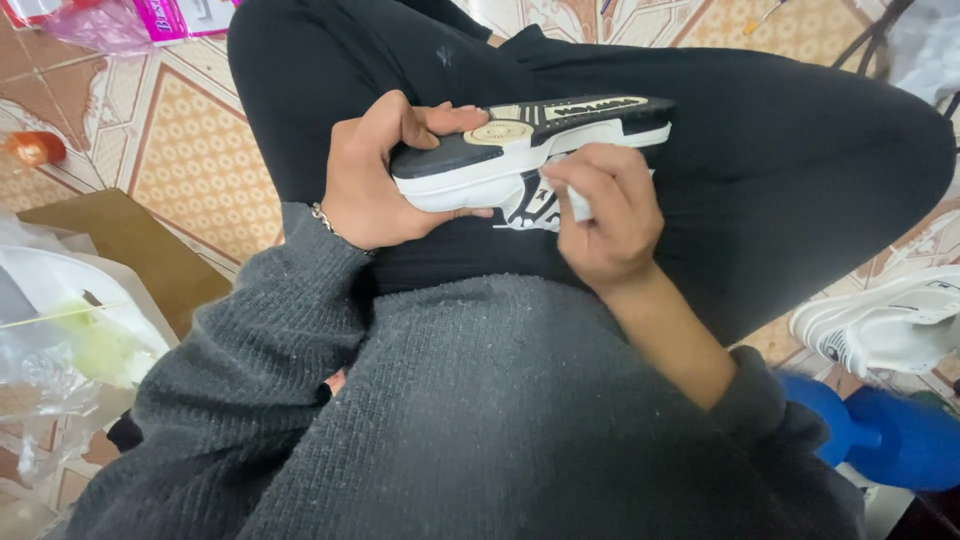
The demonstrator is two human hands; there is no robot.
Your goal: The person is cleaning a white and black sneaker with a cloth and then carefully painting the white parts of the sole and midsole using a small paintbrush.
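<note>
Left hand: I see my left hand [375, 170] wrapped around the heel end of a black and white sneaker [530, 145], thumb on the black sole, fingers curled under the white side.
Right hand: my right hand [605, 215] is pinched narrow on a small white eraser-like piece [578, 203], pressing it to the sneaker's white side wall.
Sneaker: it lies on its side over my lap, sole turned up toward the camera, heel to my left, toe to my right, resting against the black trousers [800, 140].
Sleeves: I see 2 grey knit sleeves [260, 340]; the right one is pushed up the forearm.
Floor, right edge: 1 white sneaker [885, 325] sits on the patterned tile floor [200, 150], with a blue plastic object [880, 435] just beside it, nearer me.
Floor, left edge: a clear plastic bag [60, 340] lies by a brown cardboard sheet [130, 240].
Floor, far left corner: a pink packet [180, 18].
</note>
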